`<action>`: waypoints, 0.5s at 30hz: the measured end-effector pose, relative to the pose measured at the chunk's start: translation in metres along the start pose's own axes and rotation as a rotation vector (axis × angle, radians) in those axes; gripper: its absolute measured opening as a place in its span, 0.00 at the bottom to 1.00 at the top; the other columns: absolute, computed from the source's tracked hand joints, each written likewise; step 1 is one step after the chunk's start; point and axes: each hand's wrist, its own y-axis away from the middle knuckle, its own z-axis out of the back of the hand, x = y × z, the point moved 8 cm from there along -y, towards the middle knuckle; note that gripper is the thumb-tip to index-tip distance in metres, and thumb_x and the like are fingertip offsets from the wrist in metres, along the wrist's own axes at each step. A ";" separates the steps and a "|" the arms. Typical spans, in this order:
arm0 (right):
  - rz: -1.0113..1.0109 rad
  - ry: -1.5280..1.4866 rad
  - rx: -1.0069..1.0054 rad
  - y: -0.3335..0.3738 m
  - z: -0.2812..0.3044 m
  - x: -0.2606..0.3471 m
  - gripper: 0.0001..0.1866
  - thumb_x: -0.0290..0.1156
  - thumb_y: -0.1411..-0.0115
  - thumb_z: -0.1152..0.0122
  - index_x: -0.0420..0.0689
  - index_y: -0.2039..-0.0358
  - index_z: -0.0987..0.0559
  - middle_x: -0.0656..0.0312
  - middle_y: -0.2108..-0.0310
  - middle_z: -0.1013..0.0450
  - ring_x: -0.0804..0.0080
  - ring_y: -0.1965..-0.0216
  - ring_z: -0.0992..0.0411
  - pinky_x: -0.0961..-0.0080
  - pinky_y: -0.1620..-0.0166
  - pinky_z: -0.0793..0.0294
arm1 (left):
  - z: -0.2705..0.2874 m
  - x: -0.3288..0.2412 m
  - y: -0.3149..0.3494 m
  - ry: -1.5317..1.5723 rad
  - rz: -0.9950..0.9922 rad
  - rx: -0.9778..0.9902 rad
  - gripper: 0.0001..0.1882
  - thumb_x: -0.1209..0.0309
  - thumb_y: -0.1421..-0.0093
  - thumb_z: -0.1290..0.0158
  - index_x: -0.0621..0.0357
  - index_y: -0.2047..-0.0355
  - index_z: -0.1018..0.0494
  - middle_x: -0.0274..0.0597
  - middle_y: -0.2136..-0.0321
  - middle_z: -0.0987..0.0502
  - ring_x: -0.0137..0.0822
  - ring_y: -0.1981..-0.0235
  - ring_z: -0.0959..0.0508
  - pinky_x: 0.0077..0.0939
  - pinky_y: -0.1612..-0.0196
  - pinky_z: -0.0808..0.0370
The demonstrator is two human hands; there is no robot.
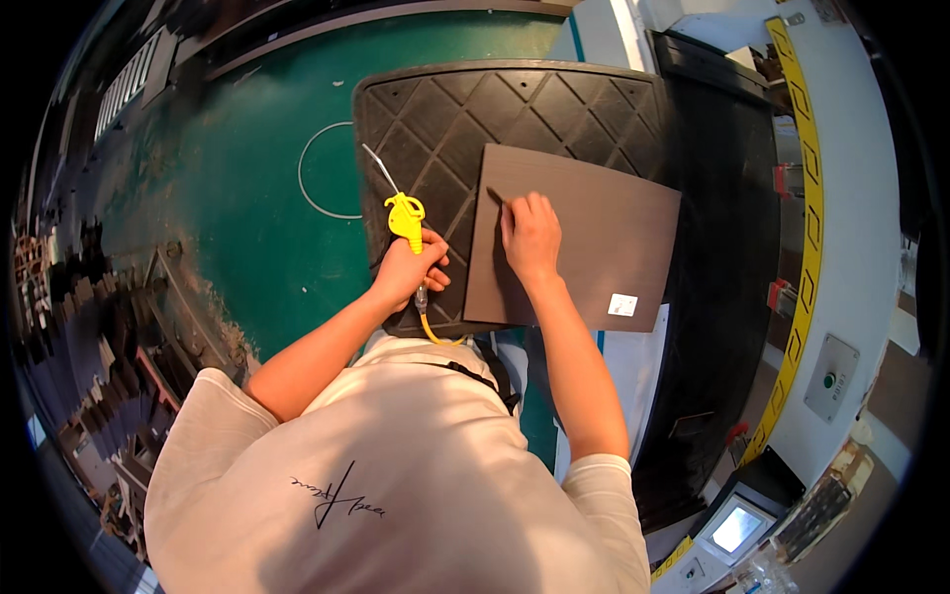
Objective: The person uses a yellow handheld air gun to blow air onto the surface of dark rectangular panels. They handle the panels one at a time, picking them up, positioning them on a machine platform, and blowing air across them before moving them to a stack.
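My left hand [414, 267] is wrapped round the handle of a yellow air blow gun [405, 215]. Its thin metal nozzle points up and to the left, and a yellow hose [429, 329] runs from its lower end toward my waist. A flat brown panel [604, 233] lies on a black mat with a diamond pattern [426, 129]. The panel bears a white label [622, 305] at its lower right. Over the panel's upper left part, my right hand [532, 238] is closed with curled fingers. A small dark shape shows beside its fingertips; whether it is an object or a shadow is unclear.
A grey cable loop [302, 173] lies on the green floor [247, 148] left of the mat. To the right stands a machine with a yellow strip [807, 178], a green button [830, 380] and a lit screen [737, 528]. Stacked dark pieces [109, 386] fill the far left.
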 end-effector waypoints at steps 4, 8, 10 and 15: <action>-0.216 0.119 -0.186 -0.034 0.029 -0.088 0.04 0.27 0.39 0.34 0.43 0.67 0.22 0.55 0.66 0.28 0.51 0.61 0.27 0.57 0.58 0.26 | -0.022 0.004 -0.017 -0.219 -0.003 0.052 0.13 0.65 0.32 0.40 0.63 0.57 0.26 0.39 0.72 0.21 0.29 0.81 0.20 0.21 0.79 0.23; -0.630 0.420 -0.286 0.005 0.121 -0.245 0.06 0.32 0.35 0.38 0.43 0.63 0.19 0.53 0.62 0.23 0.51 0.57 0.24 0.57 0.53 0.23 | -0.028 0.008 -0.027 -0.326 0.073 0.099 0.15 0.62 0.33 0.38 0.63 0.60 0.25 0.41 0.73 0.19 0.31 0.82 0.19 0.21 0.80 0.25; -0.845 0.529 -0.292 0.054 0.176 -0.326 0.09 0.34 0.35 0.37 0.43 0.62 0.17 0.53 0.62 0.21 0.51 0.59 0.22 0.56 0.55 0.22 | -0.033 0.003 -0.027 -0.313 0.107 0.124 0.15 0.63 0.32 0.39 0.64 0.59 0.26 0.44 0.73 0.18 0.33 0.81 0.17 0.21 0.80 0.24; -0.732 0.308 -0.383 0.081 0.210 -0.315 0.08 0.34 0.37 0.34 0.43 0.62 0.15 0.55 0.64 0.21 0.52 0.62 0.21 0.58 0.57 0.23 | -0.031 0.009 -0.031 -0.281 0.094 0.131 0.14 0.64 0.31 0.40 0.64 0.59 0.26 0.44 0.74 0.19 0.33 0.80 0.17 0.20 0.80 0.24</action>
